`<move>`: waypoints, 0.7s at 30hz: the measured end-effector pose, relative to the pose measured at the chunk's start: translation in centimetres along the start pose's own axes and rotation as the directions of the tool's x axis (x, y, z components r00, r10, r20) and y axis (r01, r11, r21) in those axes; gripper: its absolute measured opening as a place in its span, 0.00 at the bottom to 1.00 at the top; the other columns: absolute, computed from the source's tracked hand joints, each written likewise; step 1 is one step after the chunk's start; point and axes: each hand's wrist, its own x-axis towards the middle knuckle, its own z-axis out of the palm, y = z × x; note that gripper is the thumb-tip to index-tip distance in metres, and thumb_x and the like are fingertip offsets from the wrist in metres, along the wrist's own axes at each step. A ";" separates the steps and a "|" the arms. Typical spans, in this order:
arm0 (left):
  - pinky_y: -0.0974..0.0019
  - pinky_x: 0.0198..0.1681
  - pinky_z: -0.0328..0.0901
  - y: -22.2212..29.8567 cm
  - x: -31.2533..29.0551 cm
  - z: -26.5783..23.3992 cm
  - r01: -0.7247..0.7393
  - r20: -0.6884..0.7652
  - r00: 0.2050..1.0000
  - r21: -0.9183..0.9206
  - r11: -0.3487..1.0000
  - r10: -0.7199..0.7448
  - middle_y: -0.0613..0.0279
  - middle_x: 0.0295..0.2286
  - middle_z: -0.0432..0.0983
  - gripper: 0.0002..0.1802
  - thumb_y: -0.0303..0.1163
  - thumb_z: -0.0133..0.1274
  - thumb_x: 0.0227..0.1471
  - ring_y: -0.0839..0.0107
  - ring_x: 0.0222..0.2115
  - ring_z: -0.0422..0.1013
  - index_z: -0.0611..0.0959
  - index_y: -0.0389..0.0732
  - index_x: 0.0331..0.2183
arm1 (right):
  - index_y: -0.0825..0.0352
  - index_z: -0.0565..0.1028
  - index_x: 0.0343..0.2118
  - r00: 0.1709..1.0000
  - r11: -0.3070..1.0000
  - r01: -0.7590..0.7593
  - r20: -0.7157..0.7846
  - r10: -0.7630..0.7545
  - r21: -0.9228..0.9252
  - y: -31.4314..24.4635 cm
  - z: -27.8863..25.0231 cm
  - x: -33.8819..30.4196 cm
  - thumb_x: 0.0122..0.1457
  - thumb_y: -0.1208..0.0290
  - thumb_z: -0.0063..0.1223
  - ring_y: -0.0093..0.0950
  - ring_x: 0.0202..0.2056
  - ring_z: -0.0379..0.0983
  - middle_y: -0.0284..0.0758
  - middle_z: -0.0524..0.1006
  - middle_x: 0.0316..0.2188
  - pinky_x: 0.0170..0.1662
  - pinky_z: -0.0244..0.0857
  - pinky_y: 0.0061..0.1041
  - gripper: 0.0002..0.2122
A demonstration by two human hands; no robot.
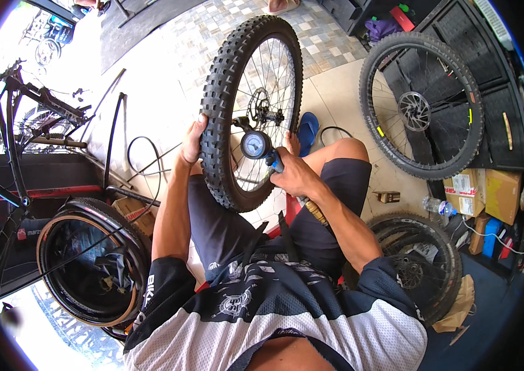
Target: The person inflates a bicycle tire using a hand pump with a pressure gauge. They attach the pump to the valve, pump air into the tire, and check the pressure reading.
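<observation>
Bike wheel (215, 123) with a fat, black, knobby rubber tyre and thin metal spokes is up on edge, tilted a bit, in front of the seated person by the left thigh. Can't tell if its near end rests on anything.

Left hand (192, 141) is against the left side of the tread, thumb up along the knobs. The other fingers are mostly hidden, so no idea how far they wrap. Right hand (299, 177) is curled snugly round the blue grip of a handheld inflator gauge (254, 144) with a round dial, tan braided hose (314, 211) trailing off near and right. Can't see whether it's hooked to a valve.

Handling-wise, I'd guess it's light enough to lift but awkward, and keen to roll or swivel. Tread looks grippy and fairly stiff. Spokes and the perforated metal brake disc (259, 105) seem the easiest bits to bend or get greasy, so I'd hold it by the tyre and leave the middle alone.
</observation>
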 end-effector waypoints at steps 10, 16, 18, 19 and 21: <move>0.64 0.39 0.76 -0.4 0.9 -1.0 -0.004 0.078 0.997 -0.033 0.999 0.006 0.55 0.37 0.82 0.43 0.68 0.38 0.63 0.68 0.34 0.80 0.78 0.34 0.52 | 0.73 0.68 0.48 0.990 0.989 0.144 0.008 -0.144 -0.019 1.0 -0.8 1.9 0.49 0.69 0.56 0.53 0.34 0.77 0.58 0.77 0.29 0.39 0.69 0.44 0.23; 0.66 0.36 0.76 -0.5 1.1 -0.9 0.004 0.029 1.000 -0.078 0.997 -0.002 0.57 0.36 0.82 0.42 0.67 0.40 0.63 0.70 0.32 0.79 0.77 0.35 0.52 | 0.72 0.67 0.51 0.995 0.991 0.026 0.092 -0.039 0.131 1.0 -1.0 2.0 0.49 0.69 0.54 0.52 0.32 0.78 0.57 0.78 0.29 0.39 0.69 0.43 0.24; 0.59 0.41 0.76 -0.3 1.1 -1.2 0.045 -0.006 0.999 -0.018 0.999 -0.046 0.48 0.36 0.82 0.50 0.74 0.35 0.60 0.60 0.35 0.80 0.77 0.33 0.53 | 0.73 0.67 0.51 0.995 0.993 0.044 0.083 -0.053 0.106 0.9 -0.9 2.1 0.49 0.70 0.54 0.52 0.33 0.78 0.57 0.78 0.30 0.39 0.70 0.43 0.24; 0.59 0.41 0.76 -0.3 1.0 -1.3 0.048 0.005 0.999 -0.022 0.999 -0.048 0.48 0.36 0.82 0.50 0.74 0.35 0.59 0.60 0.35 0.80 0.76 0.33 0.53 | 0.73 0.67 0.51 0.995 0.992 0.052 0.081 -0.061 0.111 0.9 -0.9 2.2 0.50 0.70 0.54 0.52 0.33 0.78 0.57 0.78 0.30 0.39 0.70 0.43 0.24; 0.58 0.41 0.76 -0.2 0.9 -1.3 0.048 0.055 0.997 -0.011 0.999 -0.047 0.48 0.37 0.82 0.53 0.76 0.34 0.58 0.60 0.36 0.80 0.75 0.33 0.55 | 0.73 0.66 0.51 0.994 0.992 -0.022 0.113 0.008 0.123 0.8 -0.9 2.2 0.50 0.70 0.55 0.53 0.34 0.78 0.57 0.79 0.30 0.39 0.70 0.44 0.24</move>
